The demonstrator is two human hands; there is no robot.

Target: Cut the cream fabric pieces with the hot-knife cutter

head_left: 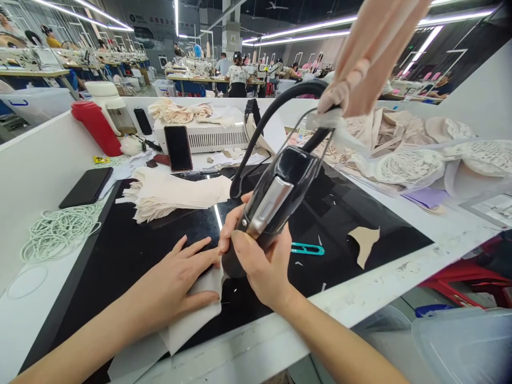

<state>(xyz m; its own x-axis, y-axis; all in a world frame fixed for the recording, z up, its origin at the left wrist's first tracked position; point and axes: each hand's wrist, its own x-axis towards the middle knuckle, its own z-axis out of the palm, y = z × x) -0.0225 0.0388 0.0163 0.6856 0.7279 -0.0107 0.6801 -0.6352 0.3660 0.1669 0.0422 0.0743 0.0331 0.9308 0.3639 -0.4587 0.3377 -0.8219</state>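
we count two phones, one stack, one pair of snips and one loose scrap. the left hand (pixel 180 277) lies flat on a cream piece (pixel 192 320) at the near edge of the desk (pixel 360 304), fingers spread and released, gripping nothing. the right hand (pixel 262 266) has its fingers clenched round a tool (pixel 276 197). the tool is glossy black with a silver plate on its side, and it is tilted nose down onto the piece, just beside the left fingertips. a black hose (pixel 272 114) arcs up from its back.

the stack (pixel 172 194) of cream cloth sits on the black mat (pixel 120 250). the teal snips (pixel 307 248) and the scrap (pixel 366 242) lie right of the tool. one phone (pixel 86 186) lies flat, and the other phone (pixel 178 148) leans on a white box (pixel 212 136). at right, clear plastic (pixel 452 184) covers lace cups (pixel 404 165). we cannot tell what is in the tub (pixel 464 341).
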